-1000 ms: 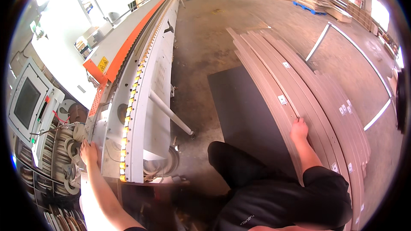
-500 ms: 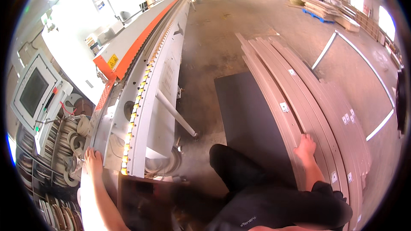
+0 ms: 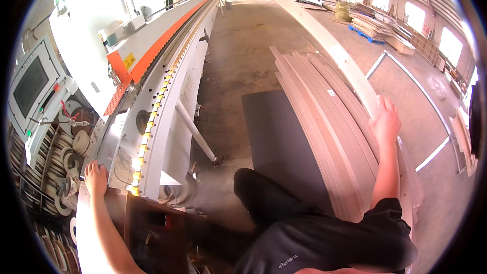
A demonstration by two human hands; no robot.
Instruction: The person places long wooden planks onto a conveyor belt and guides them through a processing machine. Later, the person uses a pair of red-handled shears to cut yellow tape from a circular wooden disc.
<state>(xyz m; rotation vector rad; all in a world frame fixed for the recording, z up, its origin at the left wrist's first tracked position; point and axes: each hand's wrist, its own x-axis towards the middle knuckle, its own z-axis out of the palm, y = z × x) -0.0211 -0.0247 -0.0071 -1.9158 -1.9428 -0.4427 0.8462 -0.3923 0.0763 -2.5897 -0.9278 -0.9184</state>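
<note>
Gripping the near end of a long pale strip board (image 3: pixel 352 71), the right hand (image 3: pixel 385 121) has its fingers closed about the edge; the board runs forward and leftward from it, above the stack of brown strips (image 3: pixel 324 132). The left hand (image 3: pixel 95 177), fingers loosely bent, rests at the near end of the edge-banding machine (image 3: pixel 185 78); whether it grips anything cannot be told. A dark panel (image 3: pixel 276 142) lies between stack and machine.
</note>
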